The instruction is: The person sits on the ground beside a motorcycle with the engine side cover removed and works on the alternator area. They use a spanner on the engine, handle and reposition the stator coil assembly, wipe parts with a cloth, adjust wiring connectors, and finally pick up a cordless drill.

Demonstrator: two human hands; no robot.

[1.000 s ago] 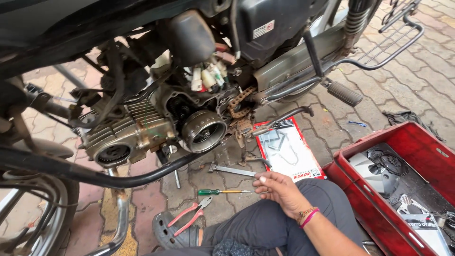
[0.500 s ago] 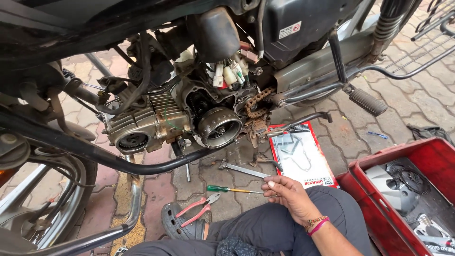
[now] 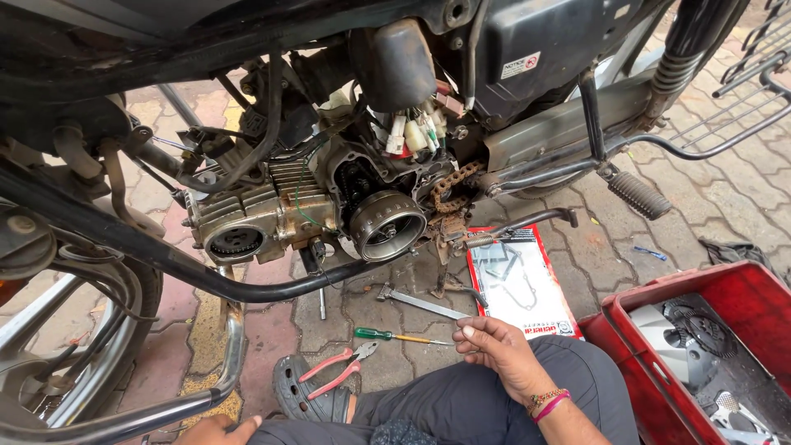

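Closer now, our right hand pinched a small metal part at five o'clock from the exposed round silver engine rotor. Our left hand, at seven o'clock, showed no grip we could tell. Engine cover was off; reassembly remained.

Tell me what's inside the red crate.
In the red crate lies a grey engine cover and a black finned part, with small metal pieces near the corner. The crate's floor beneath them and its far end, cut off by the frame, cannot be seen.
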